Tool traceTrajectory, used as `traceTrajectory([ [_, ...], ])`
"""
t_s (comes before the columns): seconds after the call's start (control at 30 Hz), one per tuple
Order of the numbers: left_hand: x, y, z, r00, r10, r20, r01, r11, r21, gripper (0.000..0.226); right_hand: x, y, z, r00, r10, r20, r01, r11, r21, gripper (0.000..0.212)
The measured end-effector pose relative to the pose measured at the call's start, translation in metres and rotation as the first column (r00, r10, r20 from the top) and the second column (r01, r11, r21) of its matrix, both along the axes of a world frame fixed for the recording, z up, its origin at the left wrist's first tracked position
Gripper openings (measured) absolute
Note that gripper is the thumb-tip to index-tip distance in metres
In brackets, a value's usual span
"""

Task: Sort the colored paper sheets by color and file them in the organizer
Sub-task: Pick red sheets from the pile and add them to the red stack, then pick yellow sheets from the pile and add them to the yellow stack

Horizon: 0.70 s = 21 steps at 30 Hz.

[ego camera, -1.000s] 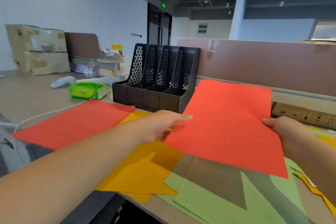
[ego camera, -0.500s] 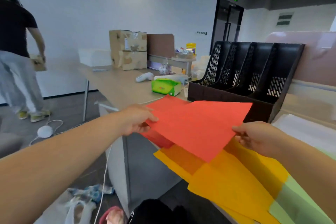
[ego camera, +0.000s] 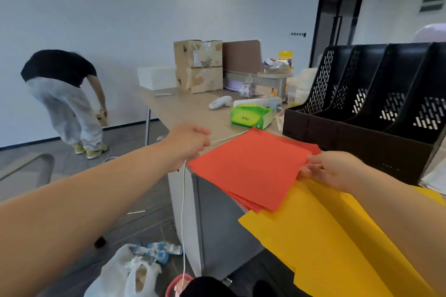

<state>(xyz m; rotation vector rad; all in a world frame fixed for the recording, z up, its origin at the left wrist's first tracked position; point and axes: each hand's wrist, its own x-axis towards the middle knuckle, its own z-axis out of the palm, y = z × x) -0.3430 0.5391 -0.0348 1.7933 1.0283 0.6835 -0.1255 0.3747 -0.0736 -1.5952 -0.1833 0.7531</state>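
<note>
Before the organizer [ego camera: 362, 137], right hand [ego camera: 334, 171] pinches red sheets [ego camera: 251, 169]; left hand [ego camera: 189, 142] curled, grip unclear. Likely light, floppy; best held at opposite edges.

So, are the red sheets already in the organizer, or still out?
Still out. The red sheets lie stacked on the desk corner before the organizer, whose visible slots show no paper.
</note>
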Motion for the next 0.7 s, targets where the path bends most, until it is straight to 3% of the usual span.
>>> traceTrajectory([
  [0.2,0.055,-0.059,0.007,0.983,-0.181,-0.017,0.181,0.983,0.027,0.024,0.019,-0.071,-0.001,0.991,-0.116,0.071,0.119,0.992,-0.033,0.026],
  [0.43,0.157,-0.189,0.001,0.868,-0.496,0.002,0.496,0.868,0.037,0.021,0.057,-0.254,0.008,0.932,-0.317,0.175,0.329,0.943,-0.041,0.006],
  [0.57,0.21,-0.288,-0.006,0.732,-0.681,0.023,0.68,0.733,0.027,0.018,0.065,-0.373,0.008,0.815,-0.537,0.218,0.558,0.828,-0.05,0.01],
  [0.7,0.252,-0.386,-0.019,0.577,-0.817,0.006,0.816,0.577,0.031,0.017,0.045,-0.484,0.002,0.58,-0.726,0.37,0.803,0.587,-0.107,0.011],
])
